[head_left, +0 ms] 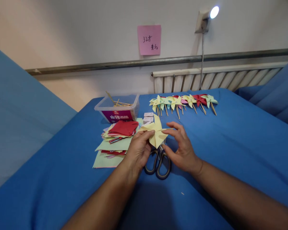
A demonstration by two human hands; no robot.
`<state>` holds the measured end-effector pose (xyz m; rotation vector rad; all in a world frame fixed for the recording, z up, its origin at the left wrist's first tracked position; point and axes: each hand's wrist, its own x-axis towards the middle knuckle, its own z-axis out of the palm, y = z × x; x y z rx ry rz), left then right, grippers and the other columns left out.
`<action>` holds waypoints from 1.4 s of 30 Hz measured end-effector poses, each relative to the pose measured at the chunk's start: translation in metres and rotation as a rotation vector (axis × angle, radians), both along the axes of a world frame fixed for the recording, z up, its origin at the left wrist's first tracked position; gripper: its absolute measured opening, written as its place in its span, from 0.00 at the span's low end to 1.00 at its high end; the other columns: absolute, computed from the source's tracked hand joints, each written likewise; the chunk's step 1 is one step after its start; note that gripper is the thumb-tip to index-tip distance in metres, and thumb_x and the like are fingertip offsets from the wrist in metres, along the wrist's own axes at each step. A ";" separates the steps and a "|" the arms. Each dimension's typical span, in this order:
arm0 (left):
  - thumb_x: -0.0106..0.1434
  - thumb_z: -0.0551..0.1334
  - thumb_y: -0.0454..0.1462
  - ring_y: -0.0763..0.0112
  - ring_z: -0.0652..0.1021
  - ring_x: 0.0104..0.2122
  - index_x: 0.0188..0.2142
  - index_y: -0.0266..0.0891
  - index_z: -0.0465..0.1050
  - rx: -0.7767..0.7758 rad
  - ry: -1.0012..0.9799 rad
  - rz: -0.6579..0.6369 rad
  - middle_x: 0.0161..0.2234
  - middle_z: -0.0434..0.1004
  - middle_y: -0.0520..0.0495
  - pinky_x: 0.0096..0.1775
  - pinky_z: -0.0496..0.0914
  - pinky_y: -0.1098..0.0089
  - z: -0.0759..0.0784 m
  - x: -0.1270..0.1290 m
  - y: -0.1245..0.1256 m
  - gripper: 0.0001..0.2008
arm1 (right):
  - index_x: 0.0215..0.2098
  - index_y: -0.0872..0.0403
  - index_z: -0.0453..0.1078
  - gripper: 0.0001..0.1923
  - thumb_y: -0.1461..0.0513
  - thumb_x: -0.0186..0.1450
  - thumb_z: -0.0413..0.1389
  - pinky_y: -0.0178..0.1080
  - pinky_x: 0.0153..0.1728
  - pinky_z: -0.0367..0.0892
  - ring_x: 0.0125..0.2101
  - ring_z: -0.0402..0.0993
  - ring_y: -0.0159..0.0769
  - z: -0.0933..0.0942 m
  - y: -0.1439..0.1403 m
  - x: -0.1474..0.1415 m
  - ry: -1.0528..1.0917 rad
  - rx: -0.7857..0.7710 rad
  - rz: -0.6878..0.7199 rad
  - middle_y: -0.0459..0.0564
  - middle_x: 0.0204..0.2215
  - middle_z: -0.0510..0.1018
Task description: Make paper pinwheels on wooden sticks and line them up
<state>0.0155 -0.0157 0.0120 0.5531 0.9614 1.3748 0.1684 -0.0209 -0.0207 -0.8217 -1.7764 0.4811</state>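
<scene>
My left hand (141, 146) pinches a pale yellow paper pinwheel (157, 138) at its centre, the thumb pressing on the front. No stick shows on this pinwheel. My right hand (182, 148) is at the pinwheel's right side, fingers curved and thumb apart; its index fingertip is at the right blade, and whether it presses on the paper I cannot tell. Beneath the hands lies a pair of scissors (169, 167) with black handles, its blades mostly covered by the pinwheel and hands. Small white boxes (148, 117) stand just behind the pinwheel.
Left of my hands is a pile of coloured paper pieces (124, 128) on green sheets (105, 159). Behind it stands a clear plastic tub (135, 107) with wooden sticks (121, 103). Several finished pinwheels (176, 102) lie at the back of the blue-covered table (230, 143), near a radiator (218, 70).
</scene>
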 end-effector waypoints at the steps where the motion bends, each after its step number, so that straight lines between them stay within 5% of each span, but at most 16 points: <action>1: 0.47 0.70 0.31 0.68 0.79 0.31 0.34 0.32 0.77 0.011 -0.003 -0.009 0.32 0.82 0.45 0.38 0.72 0.70 0.000 0.000 0.000 0.12 | 0.50 0.45 0.67 0.24 0.68 0.57 0.59 0.53 0.55 0.61 0.56 0.62 0.46 0.002 -0.001 0.000 -0.032 0.014 0.005 0.52 0.56 0.64; 9: 0.49 0.69 0.32 0.72 0.77 0.28 0.32 0.33 0.77 0.013 0.037 -0.084 0.29 0.81 0.46 0.34 0.69 0.72 -0.004 0.007 -0.004 0.09 | 0.34 0.48 0.73 0.01 0.61 0.63 0.58 0.49 0.52 0.62 0.54 0.65 0.44 0.000 0.002 0.000 0.046 -0.072 -0.043 0.51 0.53 0.68; 16: 0.46 0.70 0.32 0.71 0.77 0.27 0.33 0.32 0.78 -0.022 0.115 -0.079 0.29 0.81 0.45 0.33 0.69 0.72 -0.007 0.011 -0.005 0.12 | 0.28 0.51 0.70 0.05 0.62 0.62 0.57 0.48 0.53 0.61 0.51 0.69 0.43 -0.002 0.008 0.001 0.119 -0.199 -0.074 0.53 0.48 0.71; 42: 0.41 0.74 0.35 0.69 0.78 0.28 0.35 0.32 0.79 -0.002 0.198 -0.067 0.31 0.81 0.44 0.35 0.70 0.70 -0.016 0.013 -0.001 0.18 | 0.23 0.51 0.68 0.06 0.65 0.57 0.58 0.50 0.49 0.63 0.46 0.71 0.44 -0.002 0.008 0.001 -0.036 -0.109 -0.246 0.52 0.44 0.75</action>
